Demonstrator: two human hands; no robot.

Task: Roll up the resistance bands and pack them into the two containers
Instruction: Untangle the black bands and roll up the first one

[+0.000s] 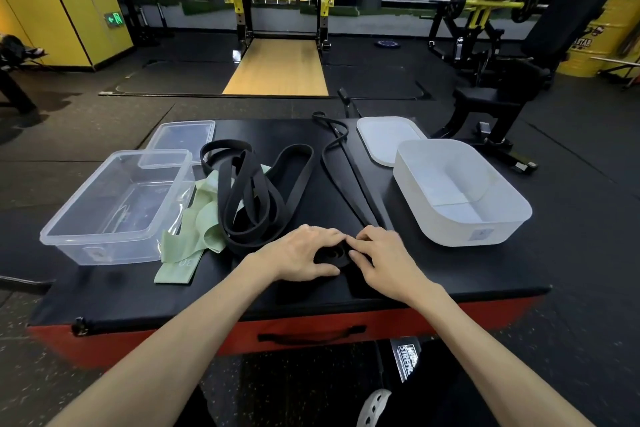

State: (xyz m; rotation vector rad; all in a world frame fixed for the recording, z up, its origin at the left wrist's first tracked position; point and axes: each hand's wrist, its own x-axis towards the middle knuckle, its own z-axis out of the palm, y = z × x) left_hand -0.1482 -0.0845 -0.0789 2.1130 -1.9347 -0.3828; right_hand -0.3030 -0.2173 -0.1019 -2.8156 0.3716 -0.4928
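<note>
Starting at the left: the clear container point(104, 248) sits open and empty near the bench point(450, 274) corner, with its clear lid point(183, 141) lying behind it. Just beside it is a crumpled green band point(194, 236), thin and floppy, partly under the heap of black bands point(249, 191). Those are broad rubber loops, heavy-looking and tangled over each other. I judge they'll spring open unless I pinch them hard.

Centre now. My left hand point(304, 250) cups a small coil point(332, 255) of the narrow black band, with the fingers point(322, 236) curled over its top and the thumb under the near side. My right hand point(384, 257) meets it from the other side, fingertips pinching the coil's edge. Both hands are grasping the coil as it lies on the bench near the front edge. The tail point(349, 180) runs away from me in two strands to a loop at the far edge, so most of the band is unrolled.

The rubber looks grippy but elastic, so I'd hold the coil by its flat faces and feed the tail in under tension.

On the right, the white lid point(388, 139) lies behind the white container point(460, 231), which is open and empty. There's bare bench between the coil and that container, giving a short path across. The front edge is close under my wrists, so I should mind the coil doesn't roll off.
</note>
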